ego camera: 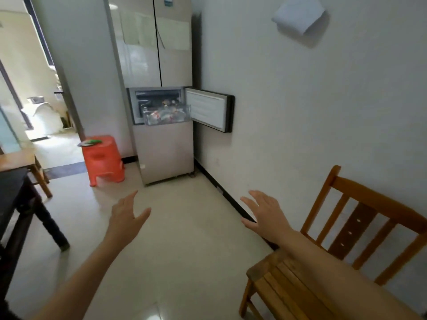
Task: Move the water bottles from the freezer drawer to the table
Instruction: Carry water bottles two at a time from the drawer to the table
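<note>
Both grips are wide and hold nothing. The left grip [126,215] and the right grip [265,213] reach forward above the floor [184,250], fingers straight and spread, well apart from the fridge [161,54] ahead.

The freezer drawer [166,121] is pulled out of the fridge's middle compartment, with the small freezer door [208,110] swung open to its right against the wall [312,112]. The drawer looks full of clear items with red patches, which I take to be the water bottles [161,114], though they are too small and blurred to count or to be sure of. The worktop [16,192], a dark table, shows only as a corner and one leg at the left edge of the view. So little of its top is in view that I cannot tell how many bottles have reached it.

With empty grips and a stocked drawer, I judge that a fetching trip is starting and most of the carrying is left: walk to the drawer, lift bottles out, and bring them to the worktop.

The floor is pale, glossy tile with a dark skirting along the wall. An orange plastic stool [102,158] stands just beside the fridge, toward the doorway on the left. A wooden chair [346,232] stands against the wall at the right, under the right forearm, and a sheet of paper [299,13] hangs high on the wall.
</note>
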Demonstrator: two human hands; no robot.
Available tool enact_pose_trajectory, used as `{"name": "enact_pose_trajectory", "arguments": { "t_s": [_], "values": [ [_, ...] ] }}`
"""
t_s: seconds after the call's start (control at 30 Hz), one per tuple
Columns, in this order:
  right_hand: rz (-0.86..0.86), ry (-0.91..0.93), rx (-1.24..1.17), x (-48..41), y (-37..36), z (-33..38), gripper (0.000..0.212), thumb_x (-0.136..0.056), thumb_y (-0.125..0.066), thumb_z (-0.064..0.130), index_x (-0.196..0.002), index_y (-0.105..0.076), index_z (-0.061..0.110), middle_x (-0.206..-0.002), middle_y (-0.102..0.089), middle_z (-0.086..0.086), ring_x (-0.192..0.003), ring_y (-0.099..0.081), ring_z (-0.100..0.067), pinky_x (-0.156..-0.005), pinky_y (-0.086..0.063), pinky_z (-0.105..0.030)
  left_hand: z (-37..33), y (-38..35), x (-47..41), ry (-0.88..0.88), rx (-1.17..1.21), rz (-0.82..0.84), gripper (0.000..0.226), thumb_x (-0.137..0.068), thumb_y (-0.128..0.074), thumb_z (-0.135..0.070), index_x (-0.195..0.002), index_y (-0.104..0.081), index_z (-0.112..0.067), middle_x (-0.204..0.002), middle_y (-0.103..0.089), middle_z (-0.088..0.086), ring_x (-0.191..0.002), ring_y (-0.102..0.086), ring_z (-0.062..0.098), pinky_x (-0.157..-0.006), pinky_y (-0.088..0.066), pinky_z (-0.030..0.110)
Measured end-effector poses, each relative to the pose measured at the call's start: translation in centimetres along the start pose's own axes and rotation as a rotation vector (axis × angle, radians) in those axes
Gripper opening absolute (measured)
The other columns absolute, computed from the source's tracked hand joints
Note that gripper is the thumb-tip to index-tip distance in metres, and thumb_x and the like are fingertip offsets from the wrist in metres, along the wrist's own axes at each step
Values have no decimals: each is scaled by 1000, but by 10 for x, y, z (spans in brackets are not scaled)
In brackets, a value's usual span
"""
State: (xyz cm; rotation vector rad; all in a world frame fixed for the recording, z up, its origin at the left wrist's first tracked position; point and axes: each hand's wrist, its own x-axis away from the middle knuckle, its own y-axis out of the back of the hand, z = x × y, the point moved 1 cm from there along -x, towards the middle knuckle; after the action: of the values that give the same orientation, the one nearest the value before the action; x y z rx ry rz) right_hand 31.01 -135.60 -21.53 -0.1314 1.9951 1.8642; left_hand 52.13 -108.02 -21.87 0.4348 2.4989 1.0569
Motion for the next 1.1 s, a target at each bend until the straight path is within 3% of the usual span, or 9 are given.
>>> {"name": "enact_pose_trajectory", "arguments": {
  "t_s": [0.13,0.27,0.43,0.57,0.8,0.93,1.1],
  "values": [
    [31,-42,4,-64,-5,-32,57,-63,-66,43,-111,-59,13,-109,-65,-15,-99,-65,-32,-71,-55,-44,-2,-15,-54,-3,22,-54,62,-84,-65,-21,-136,-38,-2,-137,-44,22,-126,-38,39,-104,-31,48],
    [50,-117,-115,-103,-33,-50,55,-71,-58,42,-114,-61,8,-116,-61,-20,-108,-59,-36,-79,-50,-49,-4,-38,-84,17,21,-28,62,-84,-65,-19,-137,-37,-2,-137,-43,22,-126,-37,38,-105,-30,47],
    [106,-101,-117,-147,-70,-72,57,-69,-56,46,-110,-64,8,-111,-64,-18,-102,-63,-35,-73,-54,-48,1,-62,-126,38,17,-14,63,-85,-64,-21,-138,-36,-4,-138,-43,20,-126,-38,37,-105,-32,47],
    [109,-119,-197,-190,-93,-102,66,-76,-42,53,-123,-57,9,-125,-55,-20,-118,-52,-36,-89,-45,-51,-11,-87,-175,49,16,0,62,-86,-63,-22,-139,-35,-6,-140,-42,18,-128,-37,35,-106,-31,45],
    [-26,-103,-230,-299,-95,-174,60,-85,-57,43,-136,-42,15,-144,-37,-10,-135,-31,-26,-105,-28,-39,-54,-114,-296,-44,39,-100,62,-84,-65,-17,-137,-36,-3,-139,-42,19,-129,-38,33,-107,-31,43],
    [40,-60,-296,-362,-112,-196,61,-89,-54,41,-141,-31,19,-148,-29,-4,-138,-22,-18,-109,-21,-32,-67,-127,-353,-63,53,-156,62,-83,-65,-18,-136,-37,-4,-138,-44,18,-128,-40,33,-107,-33,46],
    [129,-28,-345,-413,-161,-205,63,-88,-52,44,-142,-27,22,-150,-26,-1,-139,-21,-16,-110,-19,-30,-45,-151,-391,50,17,-157,62,-83,-65,-18,-137,-37,-5,-137,-45,18,-127,-41,31,-105,-32,42]
  ]
}}
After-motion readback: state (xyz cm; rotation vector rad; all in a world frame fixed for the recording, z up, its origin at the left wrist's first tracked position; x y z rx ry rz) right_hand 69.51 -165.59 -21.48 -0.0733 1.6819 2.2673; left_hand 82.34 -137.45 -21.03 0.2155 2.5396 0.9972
